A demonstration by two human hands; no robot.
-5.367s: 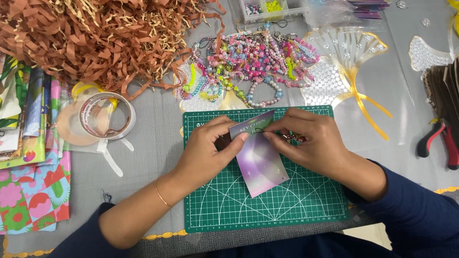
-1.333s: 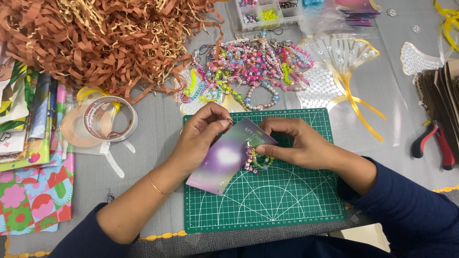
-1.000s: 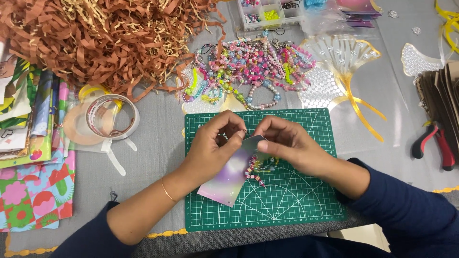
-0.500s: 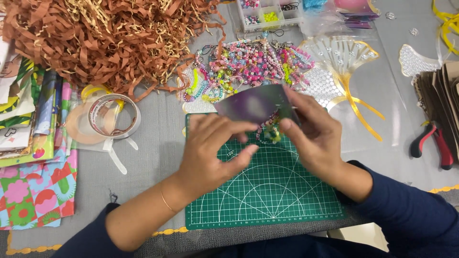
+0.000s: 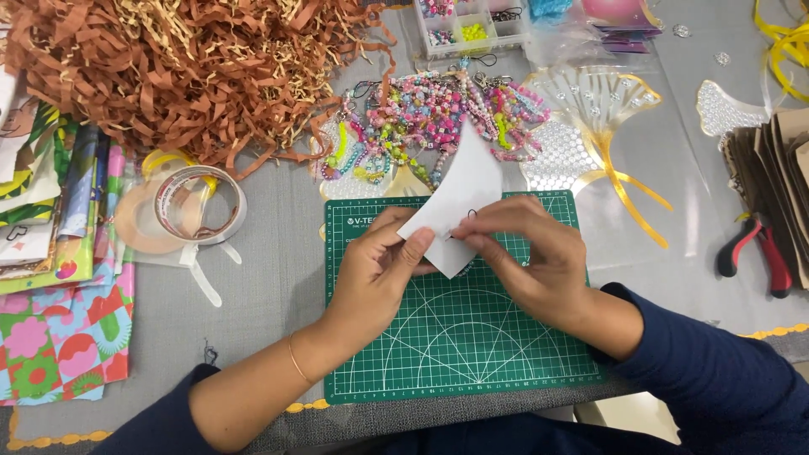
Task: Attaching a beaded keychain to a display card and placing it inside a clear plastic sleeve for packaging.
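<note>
My left hand [image 5: 383, 270] and my right hand [image 5: 527, 257] both pinch a small card [image 5: 455, 198] above the green cutting mat [image 5: 459, 337]. The card's plain white back faces me and it curves upward. A thin black cord loop shows at its lower edge by my right thumb. The beaded keychain that hangs from it is hidden behind the card and my fingers. A pile of colourful beaded keychains [image 5: 430, 114] lies just beyond the mat.
Brown shredded paper [image 5: 168, 72] fills the far left. Tape rolls [image 5: 190, 206] and patterned paper sheets [image 5: 50, 253] lie at left. A bead box [image 5: 468, 25], clear fan-shaped trays with yellow ribbon [image 5: 594, 118], brown card stack [image 5: 775, 177] and red-handled pliers [image 5: 750, 248] sit at right.
The card has been turned over: its purple printed face showed before, its white back shows now. The beaded keychain, visible earlier below the card, is now hidden behind it.
</note>
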